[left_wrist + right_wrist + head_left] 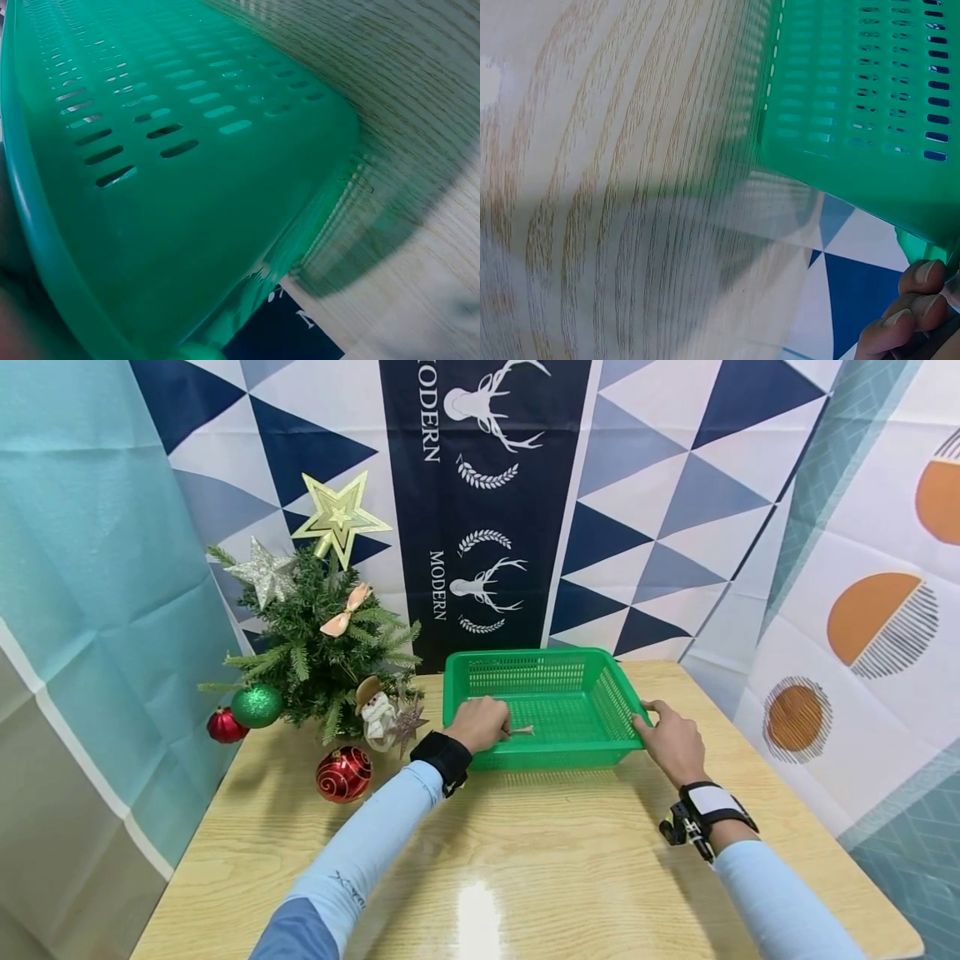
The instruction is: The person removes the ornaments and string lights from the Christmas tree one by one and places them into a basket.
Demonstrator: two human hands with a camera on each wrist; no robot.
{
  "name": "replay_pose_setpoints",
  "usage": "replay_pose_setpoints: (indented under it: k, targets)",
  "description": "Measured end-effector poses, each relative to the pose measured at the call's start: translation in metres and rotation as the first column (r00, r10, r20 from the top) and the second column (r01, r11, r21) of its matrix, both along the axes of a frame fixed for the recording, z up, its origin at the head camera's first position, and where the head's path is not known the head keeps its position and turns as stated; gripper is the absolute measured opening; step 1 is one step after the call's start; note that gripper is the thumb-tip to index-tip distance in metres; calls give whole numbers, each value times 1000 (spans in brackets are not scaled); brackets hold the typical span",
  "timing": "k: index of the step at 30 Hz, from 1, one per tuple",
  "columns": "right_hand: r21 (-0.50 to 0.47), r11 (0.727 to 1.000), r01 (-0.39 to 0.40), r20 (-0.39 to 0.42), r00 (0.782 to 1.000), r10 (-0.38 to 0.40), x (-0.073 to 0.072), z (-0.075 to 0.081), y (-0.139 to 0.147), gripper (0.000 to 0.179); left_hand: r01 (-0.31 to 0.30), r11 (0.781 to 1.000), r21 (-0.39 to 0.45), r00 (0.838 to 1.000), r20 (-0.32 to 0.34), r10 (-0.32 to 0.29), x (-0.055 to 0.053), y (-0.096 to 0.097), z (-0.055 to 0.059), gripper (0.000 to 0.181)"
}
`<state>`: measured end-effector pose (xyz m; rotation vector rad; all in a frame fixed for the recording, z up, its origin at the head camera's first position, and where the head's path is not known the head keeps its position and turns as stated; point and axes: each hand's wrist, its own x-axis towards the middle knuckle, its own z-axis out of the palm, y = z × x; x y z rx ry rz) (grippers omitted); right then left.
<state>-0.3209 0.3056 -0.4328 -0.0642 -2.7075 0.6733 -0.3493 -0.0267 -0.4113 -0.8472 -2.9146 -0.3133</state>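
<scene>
1. Head view: At the wooden desk [570,860], a green basket [555,757] sits near the patterned backdrop [480,502], both hands upon it. The right hand [672,739] grips the right-hand rim, thumb on the inner side, a hold that would steady the basket. The left hand [477,724], its fingers curled, reaches across the near rim at the left, and appears to pinch a small pale piece [522,730] protruding beside its fingertips. To the left stands a decorated tree [300,660], topped by a gold star [339,518], where all can see it.

2. Left wrist view: The basket's slotted wall fills the frame, its rim between the camera and the left hand, a blur at the edge; whether that hand also bears on the rim, one cannot tell.

3. Right wrist view: Curled fingers [924,276] meet the rim near a corner, where its overhang likely gives good purchase; the desk's grain lies below.
</scene>
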Motion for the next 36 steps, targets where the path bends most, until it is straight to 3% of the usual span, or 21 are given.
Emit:
replay_pose_setpoints:
  k: [9,13,15,17,21,25,28,32,36]
  targets:
    - [-3,1000,-5,12,1000,5,-3,-4,-4,49,10,1000,18,1000,21,-10,3,-7,1,8]
    - [-3,1000,-15,8,1000,15,-2,-4,-4,49,35,998,55,999,-7,-35,9,-9,9,13]
    - [-4,1000,-15,4,1000,15,-1,-4,-3,48,53,995,80,998,-37,-50,15,-11,21,13]
    - [-4,1000,-17,-2,1000,17,-1,-3,-2,48,66,993,95,995,-86,-58,23,-14,40,13]
    - [-4,1000,-13,0,1000,13,-1,-1,0,48,73,985,154,980,-195,-42,38,-31,92,16]
    - [-6,1000,-15,6,1000,15,-1,0,1,48,12,968,250,953,-297,65,48,-73,144,18]
    - [-6,1000,-23,0,1000,23,-1,1,2,48,-92,954,284,916,-352,193,53,-114,171,19]
    - [-11,1000,-24,-9,1000,24,-1,1,1,49,-253,930,266,864,-370,341,57,-161,185,21]
    - [-21,1000,-19,2,1000,19,-1,0,2,51,-344,907,245,838,-356,414,58,-188,179,22]
